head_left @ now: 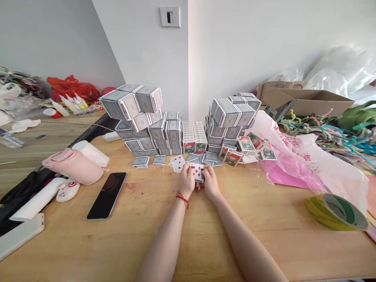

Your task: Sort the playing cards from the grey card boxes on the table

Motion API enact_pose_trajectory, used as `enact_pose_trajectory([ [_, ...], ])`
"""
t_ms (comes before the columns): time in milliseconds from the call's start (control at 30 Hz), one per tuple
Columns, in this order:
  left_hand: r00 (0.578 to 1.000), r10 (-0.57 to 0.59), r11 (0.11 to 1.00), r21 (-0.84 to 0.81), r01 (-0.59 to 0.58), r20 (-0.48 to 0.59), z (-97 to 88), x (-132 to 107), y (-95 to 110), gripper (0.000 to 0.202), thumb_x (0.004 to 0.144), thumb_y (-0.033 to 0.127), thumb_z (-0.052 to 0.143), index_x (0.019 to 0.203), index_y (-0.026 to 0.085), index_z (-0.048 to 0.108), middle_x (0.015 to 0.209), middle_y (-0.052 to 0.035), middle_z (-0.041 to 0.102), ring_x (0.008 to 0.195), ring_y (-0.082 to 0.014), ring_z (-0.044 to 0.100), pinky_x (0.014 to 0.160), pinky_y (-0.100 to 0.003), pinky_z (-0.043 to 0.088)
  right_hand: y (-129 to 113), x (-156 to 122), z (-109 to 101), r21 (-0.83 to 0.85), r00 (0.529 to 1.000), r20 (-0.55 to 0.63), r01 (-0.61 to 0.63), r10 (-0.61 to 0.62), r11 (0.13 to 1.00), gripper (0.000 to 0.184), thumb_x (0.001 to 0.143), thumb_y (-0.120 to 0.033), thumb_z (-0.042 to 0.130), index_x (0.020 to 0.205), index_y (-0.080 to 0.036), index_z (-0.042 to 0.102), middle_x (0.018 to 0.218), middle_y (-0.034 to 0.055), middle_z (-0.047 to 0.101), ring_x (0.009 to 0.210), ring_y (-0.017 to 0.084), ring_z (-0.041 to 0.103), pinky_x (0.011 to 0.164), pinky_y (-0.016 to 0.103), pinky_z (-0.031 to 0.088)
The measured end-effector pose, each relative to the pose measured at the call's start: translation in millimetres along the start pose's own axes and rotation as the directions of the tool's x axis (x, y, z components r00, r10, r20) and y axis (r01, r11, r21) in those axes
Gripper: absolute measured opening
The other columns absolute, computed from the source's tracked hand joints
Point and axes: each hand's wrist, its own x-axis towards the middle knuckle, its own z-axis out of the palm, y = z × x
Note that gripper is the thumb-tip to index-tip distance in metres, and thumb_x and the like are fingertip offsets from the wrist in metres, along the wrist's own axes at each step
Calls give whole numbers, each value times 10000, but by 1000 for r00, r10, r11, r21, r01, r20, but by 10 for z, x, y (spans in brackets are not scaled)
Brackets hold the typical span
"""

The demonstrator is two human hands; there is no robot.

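My left hand (187,181) and my right hand (210,182) meet at the middle of the wooden table (205,235), both closed on a small stack of playing cards (197,171) with red pips facing up. A red string bracelet circles my left wrist. Just beyond my left hand lie loose face-up cards (178,162). Small face-down decks (141,161) rest in front of the tall piles of wrapped card packs on the left (141,113) and right (232,117).
A black phone (107,195), a pink bottle on its side (73,166) and white items lie at the left. Pink plastic sheeting (296,164), a green-yellow tape roll (337,211), a cardboard box (305,102) and coloured pipe cleaners (323,129) fill the right.
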Motion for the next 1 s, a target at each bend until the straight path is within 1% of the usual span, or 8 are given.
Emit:
enact_pose_trajectory([
  [100,1000,-7,1000,-23,7,-5,1,1,4,109,783,236,345,762,203,447,467,54,434,303,-96,411,301,-213,297,7,5,-2,7,1000,-6,11,-11,1000,171,731,-309,420,882,-241,377,450,-93,503,281,114,431,272,216,343],
  [233,1000,-2,1000,-15,1,-21,-9,6,3,127,784,244,347,747,194,457,473,50,441,326,-93,421,317,-206,315,10,7,4,-5,999,-17,28,-28,1000,181,727,-290,421,900,-242,392,432,-99,491,277,113,422,276,214,342],
  [367,999,37,999,11,-36,-37,-18,7,-2,166,773,217,357,838,183,506,567,26,510,396,-92,469,351,-196,361,4,5,3,-19,999,-30,26,-26,999,180,729,-275,419,906,-246,399,429,-100,492,287,113,432,288,208,350],
  [467,998,52,999,11,-51,-42,-17,3,-1,203,767,199,350,883,185,516,614,19,525,412,-89,473,354,-193,370,3,7,-4,-20,999,-24,26,-27,999,179,729,-275,423,904,-246,404,438,-98,503,292,110,436,290,204,349],
  [667,997,50,999,-7,-50,-55,-13,-13,26,170,760,198,356,832,178,509,598,24,508,405,-88,467,348,-189,359,12,14,-16,-12,999,-6,33,-33,999,162,732,-270,422,892,-246,409,421,-100,492,288,111,435,282,201,339],
  [867,993,75,996,49,-71,-91,-44,-5,23,155,754,200,371,792,177,519,571,30,497,417,-83,455,374,-186,354,-1,23,-13,25,997,73,19,-21,999,179,728,-286,444,898,-251,398,445,-101,509,304,110,453,295,204,370],
  [1000,996,59,998,8,-59,-73,-52,0,11,143,749,204,370,780,190,510,524,46,464,379,-81,435,354,-190,341,-1,32,-25,32,995,102,14,-17,999,180,723,-293,460,882,-247,390,437,-100,511,304,115,464,292,205,377],
])
